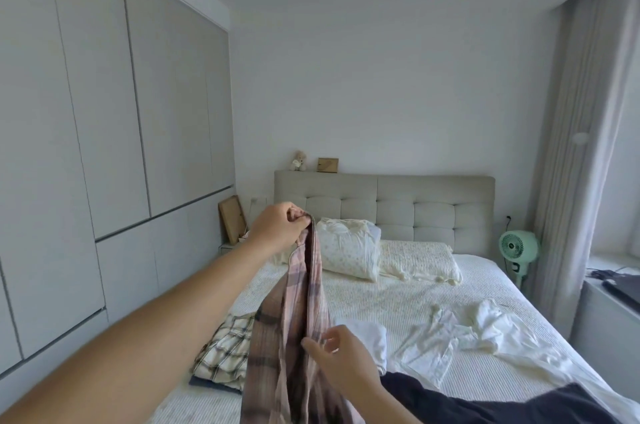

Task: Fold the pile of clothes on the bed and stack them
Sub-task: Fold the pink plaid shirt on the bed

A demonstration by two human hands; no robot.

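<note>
Hanging plaid garment (294, 319) between fingers (298, 217)

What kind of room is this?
A bedroom, most likely. There is a bed with a padded headboard, pillows, and tall wardrobe doors along one wall.

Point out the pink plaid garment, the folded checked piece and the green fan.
pink plaid garment (298, 312): head view, on the hanging cloth between the hands.
folded checked piece (225, 351): head view, on its top face.
green fan (516, 246): head view, on the round grille.
</note>
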